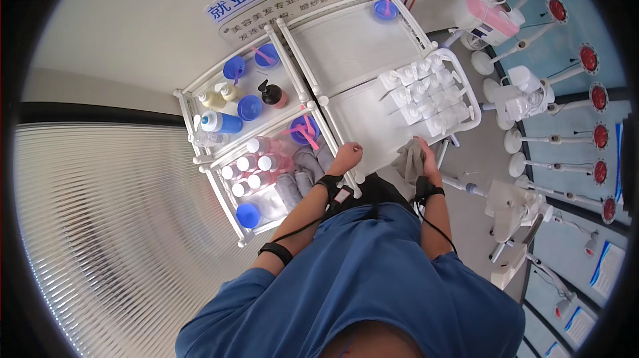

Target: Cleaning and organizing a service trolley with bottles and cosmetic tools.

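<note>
My right hand (428, 158) holds a crumpled grey-beige cloth (411, 162) at the near edge of the right-hand white trolley. Loosely curled, my left hand (348, 156) is over the near left corner of that trolley, by its white rail; nothing shows in it. On the trolley's white top (357, 123), several white square pump bottles (424, 95) stand in a tight group at the right. A blue bowl (386, 10) with a pink brush sits at the far right corner. Left of my left hand, rolled grey towels (299, 173) lie on the other trolley.
The left white trolley (304, 86) carries blue bowls (249, 107), a black pump bottle (273, 94), a blue-and-white bottle (222, 121) and several white-capped pink bottles (264, 162). A ribbed glass panel (100, 218) rises at the left. White wheeled beauty devices (516, 203) and red-headed lamps (589, 59) stand at the right.
</note>
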Demonstrator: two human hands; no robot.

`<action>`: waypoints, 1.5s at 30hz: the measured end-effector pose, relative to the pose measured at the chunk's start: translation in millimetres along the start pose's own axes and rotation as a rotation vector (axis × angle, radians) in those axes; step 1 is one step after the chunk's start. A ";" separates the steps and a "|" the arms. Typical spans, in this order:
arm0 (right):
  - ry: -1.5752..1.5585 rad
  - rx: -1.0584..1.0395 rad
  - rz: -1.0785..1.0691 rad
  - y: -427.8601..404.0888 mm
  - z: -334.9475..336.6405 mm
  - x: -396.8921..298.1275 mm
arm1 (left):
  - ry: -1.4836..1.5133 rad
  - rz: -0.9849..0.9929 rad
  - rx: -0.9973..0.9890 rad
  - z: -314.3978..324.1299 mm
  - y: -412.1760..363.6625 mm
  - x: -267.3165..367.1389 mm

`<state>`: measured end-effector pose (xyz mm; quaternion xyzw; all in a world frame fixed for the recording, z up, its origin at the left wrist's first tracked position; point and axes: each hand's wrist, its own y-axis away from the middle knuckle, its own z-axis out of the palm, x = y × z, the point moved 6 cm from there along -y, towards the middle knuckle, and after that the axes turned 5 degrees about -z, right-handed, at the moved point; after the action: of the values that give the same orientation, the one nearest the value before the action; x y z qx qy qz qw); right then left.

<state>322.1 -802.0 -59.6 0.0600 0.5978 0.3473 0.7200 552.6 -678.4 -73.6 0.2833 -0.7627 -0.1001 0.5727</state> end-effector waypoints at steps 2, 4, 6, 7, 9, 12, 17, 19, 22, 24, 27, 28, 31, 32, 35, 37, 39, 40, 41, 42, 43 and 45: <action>0.377 0.045 -0.027 3.6 21.4 -26.2 | 0.030 0.033 0.095 -7.8 -8.3 19.0; 0.512 0.076 -0.169 -4.6 28.9 -31.4 | 0.029 0.123 0.209 -14.2 -28.2 44.9; 0.548 0.031 -0.162 2.3 70.1 -55.5 | 0.028 0.198 0.316 -27.9 -52.6 59.3; 0.553 0.037 -0.165 -0.2 68.4 -52.3 | 0.045 0.265 0.350 -30.7 -64.6 77.9; 0.546 0.175 -0.164 -8.6 55.6 -40.0 | 0.078 0.370 0.400 -35.2 -89.2 112.7; 0.599 0.236 -0.194 -12.1 56.7 -33.3 | 0.162 0.435 0.256 -40.6 -120.5 141.7; 0.825 0.101 -0.346 -24.8 82.5 -39.8 | 0.124 0.448 -0.004 -23.9 -139.5 140.0; 0.769 0.170 -0.368 -23.3 86.3 -43.2 | 0.089 0.414 0.022 -20.6 -136.0 145.2; 0.694 0.277 -0.362 -24.3 82.2 -43.3 | 0.047 0.343 0.033 -21.9 -131.9 151.8; 0.712 0.310 -0.470 -22.4 82.1 -47.4 | 0.041 0.307 0.011 -23.8 -129.5 152.8; 0.713 0.223 -0.458 -27.8 73.5 -38.2 | -0.046 0.310 0.025 -29.2 -124.5 154.7; 0.714 0.220 -0.458 -28.1 70.6 -37.9 | -0.089 0.310 0.042 -31.4 -121.1 156.6; 0.805 0.188 -0.443 -27.5 66.5 -38.1 | -0.118 0.371 0.167 -47.0 -116.5 159.9; 0.816 0.165 -0.484 -25.9 67.0 -39.9 | -0.105 0.435 0.271 -56.6 -113.6 161.4; 0.844 0.110 -0.524 -18.1 73.7 -42.5 | 0.055 0.456 0.436 -103.2 -123.8 160.4; 0.863 0.086 -0.528 -16.9 73.2 -40.3 | -0.014 0.318 0.436 -130.2 -136.9 160.3; 0.881 -0.040 -0.490 -18.2 78.7 -30.1 | -0.084 0.183 0.439 -156.2 -147.6 150.9; 0.878 -0.039 -0.493 -18.7 82.6 -30.3 | -0.143 0.187 0.470 -169.4 -154.1 143.5; 0.892 -0.072 -0.518 -18.2 91.1 -28.9 | -0.201 0.192 0.501 -182.4 -160.3 136.6; 0.908 -0.102 -0.541 -17.9 99.4 -27.9 | -0.201 0.196 0.499 -191.8 -170.6 124.2; 0.908 -0.101 -0.542 -17.5 108.4 -30.8 | -0.277 0.251 0.574 -203.3 -177.1 113.6; 0.859 -0.176 -0.497 -18.3 127.8 -35.8 | -0.348 0.309 0.641 -215.4 -184.0 109.3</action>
<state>443.7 -794.2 -3.9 -0.2935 0.8048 0.2077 0.4722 791.4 -852.0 -2.3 0.3083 -0.8747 0.1838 0.3256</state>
